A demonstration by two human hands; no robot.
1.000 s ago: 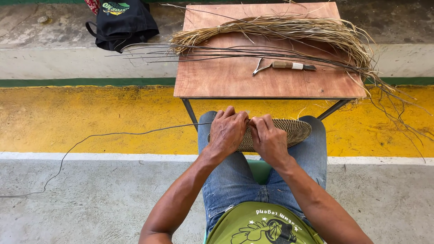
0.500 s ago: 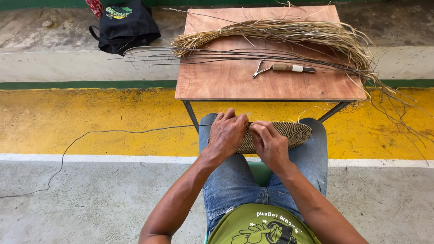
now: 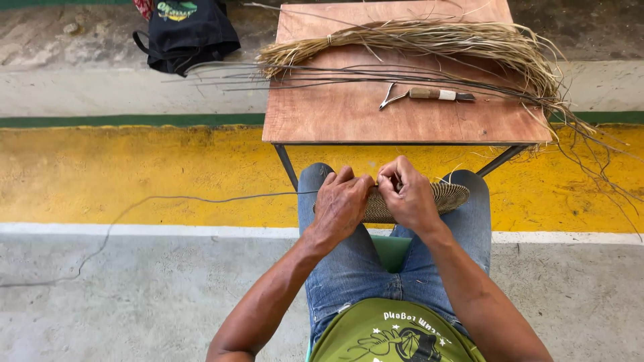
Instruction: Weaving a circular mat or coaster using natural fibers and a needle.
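Note:
A flat woven disc of coiled fibre (image 3: 446, 196) rests across my knees. My left hand (image 3: 341, 204) grips its near left rim, fingers curled over the edge. My right hand (image 3: 408, 194) lies on top of the disc, fingertips pinched at the rim where a thin dark strand (image 3: 201, 198) trails away to the left over the floor. Both hands touch each other at the disc's far edge. Most of the disc is hidden under the hands.
A small wooden table (image 3: 349, 114) stands just beyond my knees, bearing a bundle of dry straw (image 3: 429, 40), long dark stems (image 3: 322, 74) and a wood-handled tool (image 3: 429, 94). A black bag (image 3: 188, 30) lies at the far left. Yellow-painted floor band (image 3: 100, 174) below.
My right hand has shifted slightly left along the disc's rim, fingers closing toward my left hand. The left hand and disc stay about where they were.

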